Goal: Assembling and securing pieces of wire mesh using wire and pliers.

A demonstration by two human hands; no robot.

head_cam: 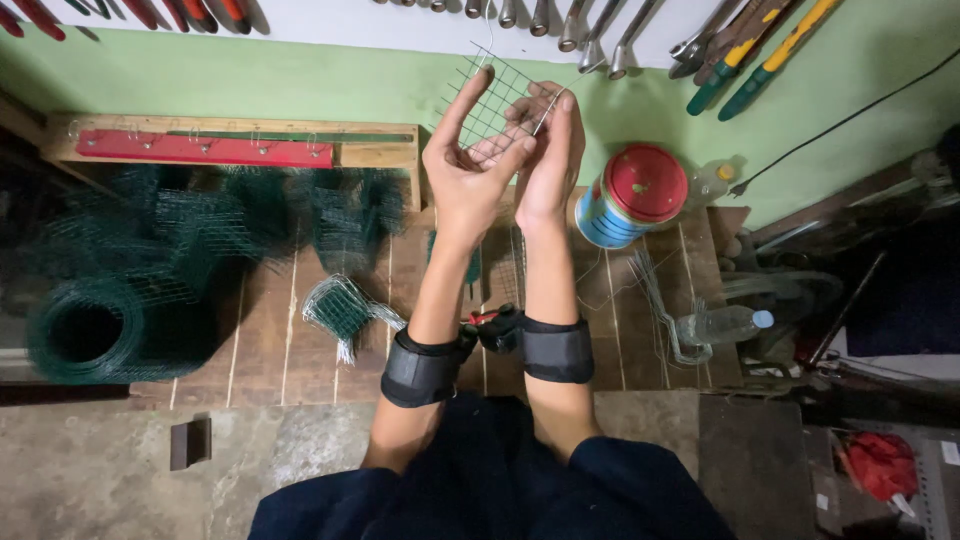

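**2 hands raise a square of wire mesh above the bench**

The piece of wire mesh (495, 100) is lifted clear of the wooden workbench (270, 340) and held up in front of the green wall, probably so that its grid can be seen and worked at eye level rather than flat on the boards. Both forearms rise straight up, each with a black wrist strap.

The left hand (468, 165) is wrapped about the lower left of the mesh, thumb raised along its left edge and fingers curled through behind. The right hand (550, 160) presses against the right edge, fingers nearly straight and close together, thumb tucked in toward the grid. Both hands are closed on the mesh; neither grip is slack.

Below, on the bench, lie a small bent scrap of mesh (340, 310), a roll of dark green mesh (95, 330) at the left, red-handled pliers (485, 320) between the wrists, a tin with a red lid (630, 195) and a clear plastic bottle (720, 325) at the right.
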